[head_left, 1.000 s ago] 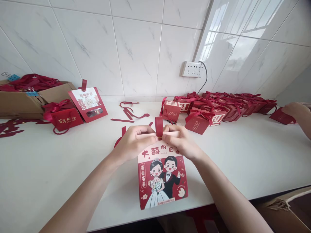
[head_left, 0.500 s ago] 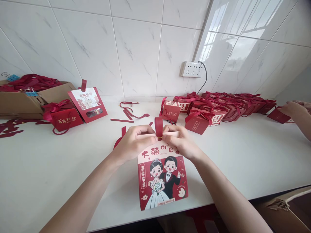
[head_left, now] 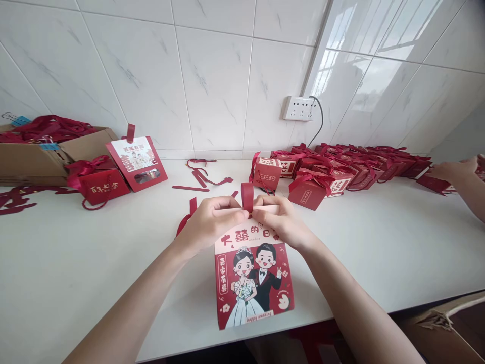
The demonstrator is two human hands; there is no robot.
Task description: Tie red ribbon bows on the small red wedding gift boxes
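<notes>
Head view shows the left hand (head_left: 206,222) and right hand (head_left: 282,222) pinching the top edge of a flat red wedding bag (head_left: 252,273), by its red ribbon loop (head_left: 247,196). It lies on the white table (head_left: 94,263).

Gift bag (head_left: 253,275) at desk's near edge: pale pink top band with red characters, red lower panel with cartoon couple, bride in white; its ribbon loop (head_left: 247,196) dark red. Desk (head_left: 76,263) plain white; boxes (head_left: 341,174) along far right edge red, some with white panels. Carton (head_left: 22,162) at far left corner brown; wall tiles (head_left: 212,86) white, grey-veined.
</notes>
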